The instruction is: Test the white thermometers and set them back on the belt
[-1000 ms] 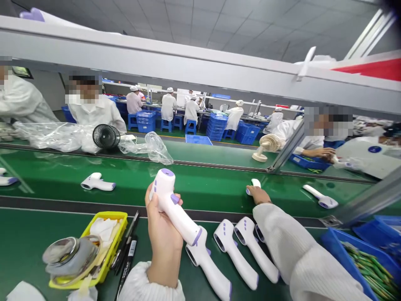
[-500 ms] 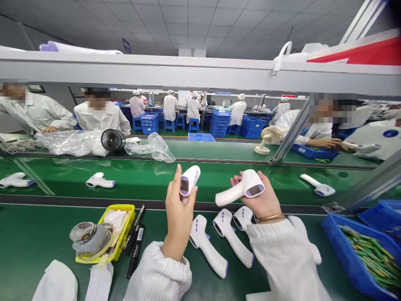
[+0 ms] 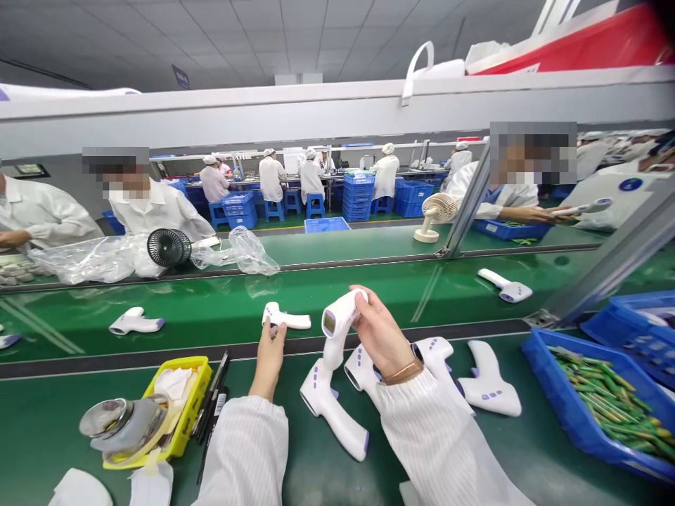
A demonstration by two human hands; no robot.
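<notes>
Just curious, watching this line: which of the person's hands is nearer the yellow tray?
Left. The left hand reaches onto the belt, just right of the yellow tray and the pens. The right hand holds a thermometer farther right.

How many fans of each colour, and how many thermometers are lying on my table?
Black fan: 1
White fan: 1
Thermometers lying on table: 4
Total: 6

No lettering anywhere is clear enough to read.
</notes>
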